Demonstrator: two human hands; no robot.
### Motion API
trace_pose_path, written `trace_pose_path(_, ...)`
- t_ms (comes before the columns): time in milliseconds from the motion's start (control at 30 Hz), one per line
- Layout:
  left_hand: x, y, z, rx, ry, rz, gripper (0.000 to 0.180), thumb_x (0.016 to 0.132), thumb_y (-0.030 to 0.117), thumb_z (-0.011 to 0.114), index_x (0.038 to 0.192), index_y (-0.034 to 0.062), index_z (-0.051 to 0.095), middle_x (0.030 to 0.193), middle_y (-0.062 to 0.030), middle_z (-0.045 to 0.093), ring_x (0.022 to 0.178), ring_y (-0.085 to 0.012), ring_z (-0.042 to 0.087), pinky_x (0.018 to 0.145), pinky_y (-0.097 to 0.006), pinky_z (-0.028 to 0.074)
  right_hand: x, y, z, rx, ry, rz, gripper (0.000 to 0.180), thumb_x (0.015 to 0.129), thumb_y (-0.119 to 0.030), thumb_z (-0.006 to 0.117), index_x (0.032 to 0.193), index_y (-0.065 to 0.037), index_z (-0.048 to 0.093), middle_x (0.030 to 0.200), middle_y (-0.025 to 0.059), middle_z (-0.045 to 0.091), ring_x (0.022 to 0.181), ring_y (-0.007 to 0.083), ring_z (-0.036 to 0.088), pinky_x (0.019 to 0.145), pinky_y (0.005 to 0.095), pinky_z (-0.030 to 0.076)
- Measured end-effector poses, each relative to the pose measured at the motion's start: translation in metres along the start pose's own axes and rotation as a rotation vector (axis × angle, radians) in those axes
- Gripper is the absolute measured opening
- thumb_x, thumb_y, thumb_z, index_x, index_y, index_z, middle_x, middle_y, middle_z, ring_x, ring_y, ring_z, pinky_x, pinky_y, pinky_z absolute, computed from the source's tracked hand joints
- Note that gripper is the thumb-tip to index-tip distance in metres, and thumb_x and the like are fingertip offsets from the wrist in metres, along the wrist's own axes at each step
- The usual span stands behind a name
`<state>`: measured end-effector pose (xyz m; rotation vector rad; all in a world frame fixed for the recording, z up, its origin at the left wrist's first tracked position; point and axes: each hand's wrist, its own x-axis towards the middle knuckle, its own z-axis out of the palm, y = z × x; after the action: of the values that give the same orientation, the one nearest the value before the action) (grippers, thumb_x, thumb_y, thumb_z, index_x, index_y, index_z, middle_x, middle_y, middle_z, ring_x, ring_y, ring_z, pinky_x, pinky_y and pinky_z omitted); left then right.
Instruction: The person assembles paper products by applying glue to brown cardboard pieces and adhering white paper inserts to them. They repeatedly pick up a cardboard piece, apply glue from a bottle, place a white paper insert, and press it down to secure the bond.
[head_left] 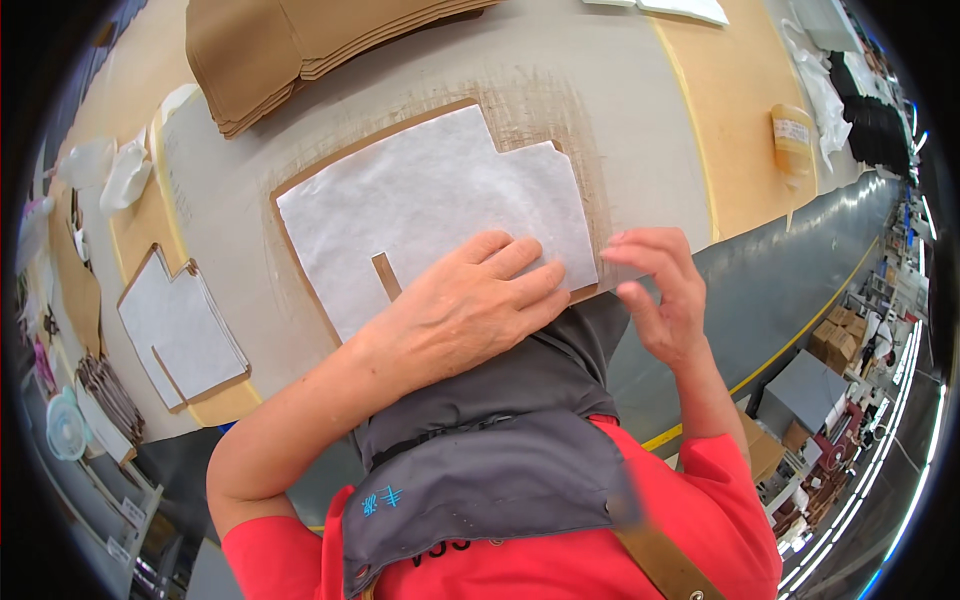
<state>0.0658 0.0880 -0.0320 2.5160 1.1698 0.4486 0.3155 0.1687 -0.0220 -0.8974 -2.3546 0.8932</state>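
Note:
A white sheet [430, 190] lies on a slightly larger brown panel [290, 188], whose edge shows along the left and top. Both have a stepped notch at the upper right, and a narrow slot near the bottom shows brown. My left hand [480, 300] rests palm down on the lower part of the sheet, its fingers slightly bent and lying on the white surface. It covers part of the sheet's lower edge. Just off the right edge, my right hand [662, 295] is raised with fingers curved and apart, holding nothing.
Stacked brown panels [260, 60] lie at the far side of the table [640, 130]. A smaller pile of white-faced pieces [180, 325] sits at the left. A yellowish bottle [792, 145] lies at the far right, by white plastic and black material [870, 130].

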Motion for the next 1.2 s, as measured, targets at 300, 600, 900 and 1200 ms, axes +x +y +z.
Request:
trace_pose_path(300, 0.005, -0.004, 0.000, -0.180, 0.127, -0.081, 0.039, 0.084, 0.010, 0.060, 0.122, 0.0093, 0.065, 0.123, -0.0065, 0.060, 0.120, -0.0247, 0.057, 0.102, -0.038, 0.048, -0.028, 0.009, 0.009, -0.383, -0.124, -0.237, 0.034, 0.087, -0.038, 0.072, 0.112, -0.015, 0.076, 0.119, -0.0036, 0.069, 0.112, 0.0199, 0.055, 0.108, 0.0434, 0.033)
trace_pose_path(600, 0.014, -0.032, 0.019, 0.013, 0.287, -0.174, 0.048, 0.082, 0.005, 0.059, 0.129, 0.0043, 0.063, 0.131, -0.0112, 0.058, 0.123, -0.0300, 0.056, 0.105, -0.041, 0.047, -0.038, 0.005, 0.017, -0.434, -0.070, -0.249, 0.031, 0.090, -0.034, 0.069, 0.114, -0.016, 0.076, 0.119, -0.0021, 0.069, 0.112, 0.0226, 0.055, 0.114, 0.0451, 0.029)
trace_pose_path(900, -0.014, -0.004, 0.009, -0.103, 0.093, -0.146, 0.053, 0.091, 0.017, 0.064, 0.141, 0.0028, 0.055, 0.153, -0.0140, 0.045, 0.144, -0.0304, 0.041, 0.119, -0.045, 0.036, -0.041, 0.013, 0.020, -0.361, -0.020, -0.252, 0.036, 0.089, -0.036, 0.072, 0.120, -0.018, 0.074, 0.128, -0.0020, 0.065, 0.117, 0.0202, 0.056, 0.117, 0.0447, 0.027)
trace_pose_path(1200, -0.034, 0.034, 0.023, -0.244, -0.063, -0.101, 0.066, 0.099, 0.034, 0.060, 0.152, -0.0007, 0.041, 0.161, -0.0158, 0.036, 0.152, -0.0272, 0.030, 0.125, -0.046, 0.025, -0.037, 0.013, 0.018, -0.420, -0.098, -0.324, 0.039, 0.090, -0.039, 0.070, 0.121, -0.015, 0.072, 0.129, -0.0019, 0.067, 0.122, 0.0208, 0.057, 0.118, 0.0454, 0.026)
